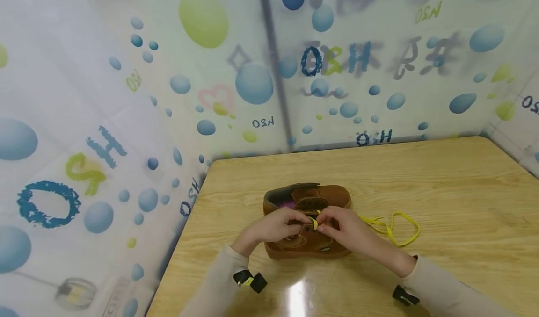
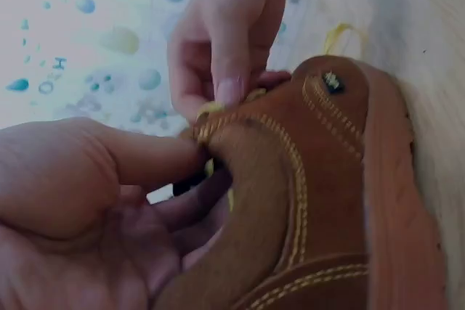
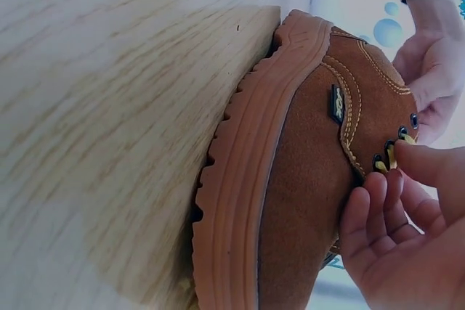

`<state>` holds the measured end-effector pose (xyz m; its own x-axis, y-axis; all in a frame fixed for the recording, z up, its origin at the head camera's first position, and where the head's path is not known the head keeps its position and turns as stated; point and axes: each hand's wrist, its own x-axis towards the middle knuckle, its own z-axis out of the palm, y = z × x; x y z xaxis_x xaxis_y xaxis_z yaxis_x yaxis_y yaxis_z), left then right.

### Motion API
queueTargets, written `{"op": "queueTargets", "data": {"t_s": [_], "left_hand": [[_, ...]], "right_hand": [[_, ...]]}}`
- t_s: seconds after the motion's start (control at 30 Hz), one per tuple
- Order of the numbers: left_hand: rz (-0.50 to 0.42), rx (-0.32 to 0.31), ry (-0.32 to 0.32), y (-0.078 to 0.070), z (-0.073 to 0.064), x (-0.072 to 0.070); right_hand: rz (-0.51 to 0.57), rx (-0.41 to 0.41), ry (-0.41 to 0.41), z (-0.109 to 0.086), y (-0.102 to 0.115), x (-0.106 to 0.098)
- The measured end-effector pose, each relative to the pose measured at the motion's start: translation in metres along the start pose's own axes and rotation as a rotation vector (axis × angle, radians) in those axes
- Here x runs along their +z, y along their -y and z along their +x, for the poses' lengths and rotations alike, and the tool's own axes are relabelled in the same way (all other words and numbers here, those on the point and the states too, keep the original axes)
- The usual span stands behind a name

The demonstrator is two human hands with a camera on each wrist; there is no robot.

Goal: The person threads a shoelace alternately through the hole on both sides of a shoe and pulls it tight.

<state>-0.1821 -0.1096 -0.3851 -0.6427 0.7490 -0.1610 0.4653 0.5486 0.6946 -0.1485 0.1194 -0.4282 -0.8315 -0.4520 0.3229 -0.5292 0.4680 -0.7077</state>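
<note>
A brown lace-up shoe (image 1: 290, 246) with yellow stitching lies on the table, its toe to the right in the head view. My left hand (image 1: 278, 224) grips the shoe's eyelet edge between thumb and fingers, the fingers reaching inside the opening. Across from it, my right hand (image 1: 347, 226) pinches the yellow shoelace (image 1: 315, 223) close to the eyelets. In the right wrist view the lace (image 3: 391, 156) runs through dark-rimmed eyelets beside my right thumb, and the fingertips press at the leather edge. The left fingertips are partly hidden behind the shoe's edge (image 2: 254, 179).
A long loose end of the lace (image 1: 418, 230) loops over the wooden table (image 1: 455, 190) to the right of the shoe. A wall covering (image 1: 236, 134) with blue and green drops stands along the table's back and left. Black straps (image 1: 250, 279) hang at the wrists.
</note>
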Motion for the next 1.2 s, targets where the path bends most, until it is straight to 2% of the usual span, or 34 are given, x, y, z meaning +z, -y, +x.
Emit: {"op": "queueTargets", "data": {"t_s": [0.03,0.1,0.17,0.2,0.27,0.33,0.4,0.43,0.5,0.57,0.67,0.77,0.83,0.9,0.97,1.0,1.1,1.2], "left_hand": [[0.009,0.016,0.014,0.002,0.003,-0.001],[0.049,0.035,0.000,0.005,0.009,-0.001],[0.102,0.046,-0.053,0.006,0.009,0.001],[0.130,0.032,-0.093,0.004,0.006,0.002],[0.199,-0.023,-0.191,0.000,-0.008,0.000],[0.257,-0.099,-0.303,-0.007,-0.029,-0.009],[0.262,-0.185,-0.412,-0.010,-0.050,-0.021],[0.254,-0.204,-0.449,-0.011,-0.058,-0.027],[0.170,-0.194,-0.465,-0.009,-0.071,-0.037],[0.007,-0.133,-0.416,-0.005,-0.074,-0.042],[-0.340,0.001,-0.298,0.001,-0.067,-0.037],[-0.643,0.106,-0.235,0.002,-0.052,-0.026],[-0.742,0.148,-0.217,0.001,-0.043,-0.019],[-0.769,0.150,-0.225,-0.001,-0.036,-0.013],[-0.713,0.102,-0.257,-0.002,-0.032,-0.009],[-0.647,0.057,-0.285,-0.002,-0.030,-0.008],[-0.396,-0.074,-0.345,0.002,-0.024,-0.004],[-0.102,-0.138,-0.339,0.003,-0.015,-0.001]], "right_hand": [[0.007,-0.001,0.003,0.000,0.000,-0.001],[0.011,-0.006,0.005,-0.001,-0.001,-0.001],[0.011,-0.007,0.008,-0.001,-0.002,0.000],[0.006,-0.005,0.008,-0.001,-0.002,0.000],[0.005,0.007,0.015,-0.001,-0.001,0.003],[0.002,0.021,0.023,-0.001,0.000,0.004],[0.006,0.031,0.023,-0.001,0.001,0.005],[0.007,0.031,0.019,-0.002,0.001,0.004],[0.008,0.034,0.007,-0.004,0.000,0.003],[0.019,0.040,-0.005,-0.006,-0.002,0.001],[0.056,0.059,-0.013,-0.005,-0.005,0.001],[0.096,0.094,-0.003,0.000,-0.006,0.002],[0.104,0.121,0.001,0.003,-0.006,0.004],[0.096,0.142,-0.003,0.004,-0.005,0.005],[0.077,0.135,-0.018,0.004,-0.005,0.007],[0.068,0.122,-0.024,0.003,-0.005,0.007],[0.030,0.053,-0.041,0.001,-0.005,0.007],[0.007,0.009,-0.032,0.001,-0.006,0.005]]}}
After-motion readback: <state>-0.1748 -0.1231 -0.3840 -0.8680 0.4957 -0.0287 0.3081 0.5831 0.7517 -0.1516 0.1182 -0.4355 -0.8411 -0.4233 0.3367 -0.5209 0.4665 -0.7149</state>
